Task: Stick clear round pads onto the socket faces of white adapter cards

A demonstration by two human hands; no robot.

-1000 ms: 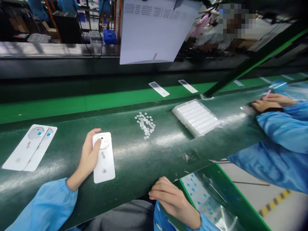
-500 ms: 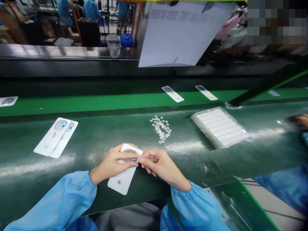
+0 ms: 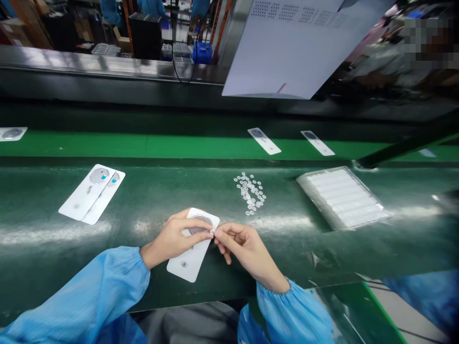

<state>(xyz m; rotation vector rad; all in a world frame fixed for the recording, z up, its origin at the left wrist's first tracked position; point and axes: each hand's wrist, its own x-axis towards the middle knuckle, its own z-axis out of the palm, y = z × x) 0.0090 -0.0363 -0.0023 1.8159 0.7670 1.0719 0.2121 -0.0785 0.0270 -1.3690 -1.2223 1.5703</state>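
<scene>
Left hand (image 3: 181, 237) across white panel (image 3: 191, 262), right hand (image 3: 247, 246) beside, tiny ring (image 3: 213, 232) between.

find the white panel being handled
In the head view, the white panel is below and left of centre, under the left hand, with the right hand at its right edge, two overlapping panels farther left.

Green bench (image 3: 179, 184) with white panels (image 3: 81, 198), small rings (image 3: 248, 196), plastic pack (image 3: 342, 198)

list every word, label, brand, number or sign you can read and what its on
No text is readable.
Hanging white sheet: rows of marks, too blurred.
White panel under the left hand: dark marks, too small.
Two overlapping white panels: dark marks, too small.
White panels on the green strip: too small.
</scene>
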